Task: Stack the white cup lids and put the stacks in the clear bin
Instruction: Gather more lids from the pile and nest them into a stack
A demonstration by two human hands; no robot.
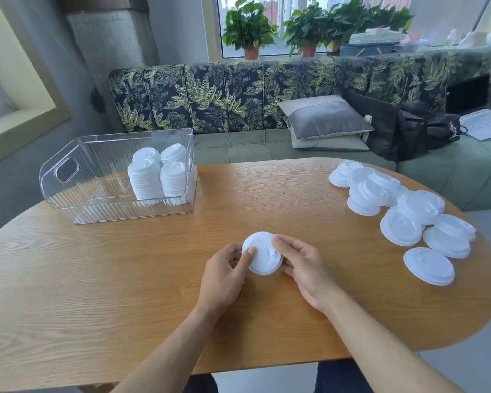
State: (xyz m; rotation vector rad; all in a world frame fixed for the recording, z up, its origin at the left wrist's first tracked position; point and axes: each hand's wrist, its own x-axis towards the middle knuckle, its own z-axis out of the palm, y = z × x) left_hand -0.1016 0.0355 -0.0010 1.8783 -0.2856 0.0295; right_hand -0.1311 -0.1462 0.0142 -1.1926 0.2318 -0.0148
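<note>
**Holding a white lid (264,255) in both hands**

Held over the table (97,279), near the middle of its front edge. Pinched at the left rim by the left hand (224,275), thumb on top, fingers curled below. Clamped the same way at the right rim by the right hand (305,265). Along the right edge, a loose pile of lids (403,211). At the far left corner, the clear bin (68,199), with four stacks (159,177) upright at its right end.
</note>
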